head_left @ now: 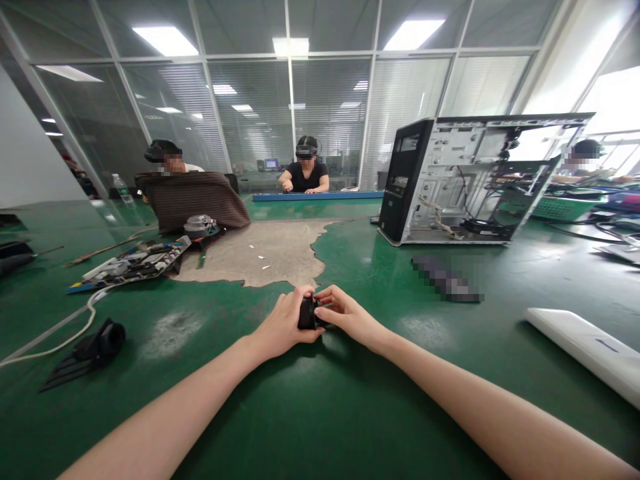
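Between my two hands, just above the green tabletop, is a small black object; its exact kind is hard to make out. My left hand closes around its left side, with the thumb below and fingers over the top. On the other side, the bent fingertips of my right hand pinch the object's right edge. Fingers cover much of it.
An opened computer case stands at the back right. Circuit boards, a brown cloth-covered thing and a black plastic part lie left. A white slab-like device lies right. Co-workers sit beyond.
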A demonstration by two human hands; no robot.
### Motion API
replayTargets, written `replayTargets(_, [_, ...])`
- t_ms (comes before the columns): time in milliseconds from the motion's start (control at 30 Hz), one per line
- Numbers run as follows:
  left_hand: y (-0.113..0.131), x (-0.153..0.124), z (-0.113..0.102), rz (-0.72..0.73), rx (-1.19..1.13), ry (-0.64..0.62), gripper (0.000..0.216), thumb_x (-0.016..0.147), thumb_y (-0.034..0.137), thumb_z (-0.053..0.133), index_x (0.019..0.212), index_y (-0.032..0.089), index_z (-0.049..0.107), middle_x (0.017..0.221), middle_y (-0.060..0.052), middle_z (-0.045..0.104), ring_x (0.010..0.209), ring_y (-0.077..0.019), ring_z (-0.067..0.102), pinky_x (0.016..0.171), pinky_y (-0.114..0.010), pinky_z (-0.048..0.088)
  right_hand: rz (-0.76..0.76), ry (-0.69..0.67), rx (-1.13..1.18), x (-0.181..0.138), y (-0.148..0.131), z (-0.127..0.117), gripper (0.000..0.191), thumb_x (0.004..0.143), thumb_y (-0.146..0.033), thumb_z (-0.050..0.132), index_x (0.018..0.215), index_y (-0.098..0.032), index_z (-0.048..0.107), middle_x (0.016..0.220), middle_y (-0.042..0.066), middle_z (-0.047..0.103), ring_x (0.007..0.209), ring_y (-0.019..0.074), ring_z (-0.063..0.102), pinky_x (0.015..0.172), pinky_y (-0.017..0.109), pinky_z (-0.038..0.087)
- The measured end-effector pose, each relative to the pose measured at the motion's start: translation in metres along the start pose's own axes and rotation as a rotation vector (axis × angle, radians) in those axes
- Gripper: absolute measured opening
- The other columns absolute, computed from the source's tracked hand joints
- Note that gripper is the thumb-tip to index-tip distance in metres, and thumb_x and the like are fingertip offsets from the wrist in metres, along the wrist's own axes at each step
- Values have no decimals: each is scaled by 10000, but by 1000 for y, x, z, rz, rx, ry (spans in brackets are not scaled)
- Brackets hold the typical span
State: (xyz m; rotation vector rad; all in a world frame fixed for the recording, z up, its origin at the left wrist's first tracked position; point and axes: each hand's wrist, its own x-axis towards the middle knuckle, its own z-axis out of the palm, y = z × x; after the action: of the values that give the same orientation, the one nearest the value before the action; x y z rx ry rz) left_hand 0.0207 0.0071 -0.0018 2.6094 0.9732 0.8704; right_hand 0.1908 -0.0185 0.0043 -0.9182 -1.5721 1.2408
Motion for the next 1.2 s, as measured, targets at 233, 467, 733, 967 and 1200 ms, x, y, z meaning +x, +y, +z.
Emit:
replayTargets(233, [1, 0, 0, -23, 3, -25, 568, 666, 345, 618, 1113, 220, 291, 1050, -62, 466, 878, -225, 475, 770, -374, 381, -39, -20, 55, -2, -5, -2, 210, 721, -337, 610, 779, -190, 472, 797, -21, 539, 753, 118, 530, 734, 285, 413])
replayTargets(467, [5, 0, -3, -43, -5, -39, 573, 663, 340, 621, 1121, 206, 304, 1025, -65, 486, 891, -230, 478, 783, -375, 375, 36, 28, 7, 2, 2, -4, 271, 695, -348, 631, 869, -197, 489, 847, -3, 547, 782, 130, 544, 752, 301, 425])
replayTargets(733, [5, 1, -3, -51, -20, -33, 555, 674, 318, 606, 1123, 200, 301, 1015, -69, 487, 897, -232, 480, 788, -384, 372, 16, -87, 93, -2, -8, -8, 310, 632, -307, 696, 802, -188, 465, 841, -11, 555, 780, 127, 551, 739, 294, 428])
replayTargets(967, [1, 0, -2, -42, -15, -36, 588, 649, 351, 634, 1115, 212, 303, 1025, -62, 482, 889, -229, 479, 778, -377, 375, 47, 23, -12, 1, -4, -4, 236, 710, -339, 617, 856, -194, 500, 876, 4, 548, 827, 139, 537, 787, 315, 413])
replayTargets(1200, [1, 0, -1, -45, 7, -28, 582, 651, 345, 625, 1117, 210, 302, 1031, -66, 485, 851, -224, 481, 739, -362, 378, 27, -160, 60, -1, -8, -7, 292, 666, -245, 674, 824, -207, 431, 868, -15, 551, 821, 131, 543, 755, 298, 423])
